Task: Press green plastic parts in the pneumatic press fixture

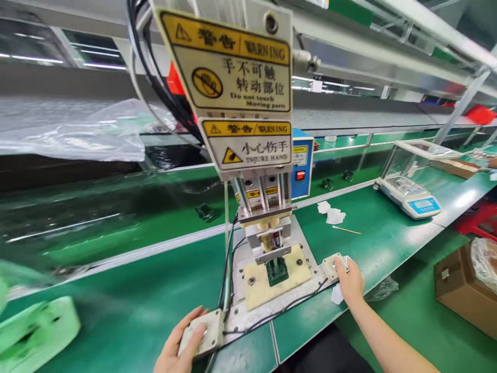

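A press machine with yellow warning labels stands in the middle, its head lowered over a dark green part on a cream plate. My left hand is wrapped round a pale button box at the left of the base, thumb on its top button. At the right, my right hand holds a second button box, with the thumb on top. Black cables run along the base between the boxes.
A digital scale with a glass cover stands at the right. White scraps and a cotton swab lie behind my right hand. A light green tray is at left; a cardboard box sits at lower right.
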A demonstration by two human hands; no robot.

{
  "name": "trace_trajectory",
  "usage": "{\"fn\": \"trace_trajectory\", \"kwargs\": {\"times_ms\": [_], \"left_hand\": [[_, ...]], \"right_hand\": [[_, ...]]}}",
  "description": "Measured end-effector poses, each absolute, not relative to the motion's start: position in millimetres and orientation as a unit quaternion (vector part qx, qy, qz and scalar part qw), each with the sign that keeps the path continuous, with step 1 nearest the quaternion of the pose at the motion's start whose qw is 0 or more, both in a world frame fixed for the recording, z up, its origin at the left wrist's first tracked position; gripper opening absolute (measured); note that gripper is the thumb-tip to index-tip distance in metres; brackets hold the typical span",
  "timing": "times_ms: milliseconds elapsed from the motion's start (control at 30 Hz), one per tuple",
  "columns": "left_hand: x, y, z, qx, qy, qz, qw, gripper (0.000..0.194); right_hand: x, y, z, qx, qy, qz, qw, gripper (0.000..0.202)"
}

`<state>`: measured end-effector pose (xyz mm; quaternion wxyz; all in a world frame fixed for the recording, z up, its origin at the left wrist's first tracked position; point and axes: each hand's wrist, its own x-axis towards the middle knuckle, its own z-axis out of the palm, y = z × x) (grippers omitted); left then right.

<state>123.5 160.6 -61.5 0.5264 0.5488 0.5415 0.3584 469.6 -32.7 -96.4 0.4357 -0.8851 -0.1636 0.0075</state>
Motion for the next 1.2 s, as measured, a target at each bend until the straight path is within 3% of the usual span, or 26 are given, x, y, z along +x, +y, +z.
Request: {"fn": "trace_trajectory", "kwargs": {"times_ms": [233,433,567,1200], "left_hand": [[125.7,146.8,-66.9,0.554,0.492,0.391,0.547,0.067],[127.4,139.6,-70.8,0.539,0.471,0.402,0.571,0.061],[127.7,137.8,-70.9,0.526,0.459,0.402,0.592,0.057],[128.9,135.8,-66.4,0.525,0.451,0.410,0.594,0.055]], "right_hand": [[476.4,-46.4,-94.8,-0.902,-0.163,0.049,0.397,0.070],[483.7,-53.0,-98.0,-0.934,-0.137,0.045,0.328,0.051],[484.4,-53.8,-99.2,-0.935,-0.129,0.040,0.327,0.044],[483.0,-54.0,-99.3,-0.931,-0.128,0.018,0.340,0.047]]}}
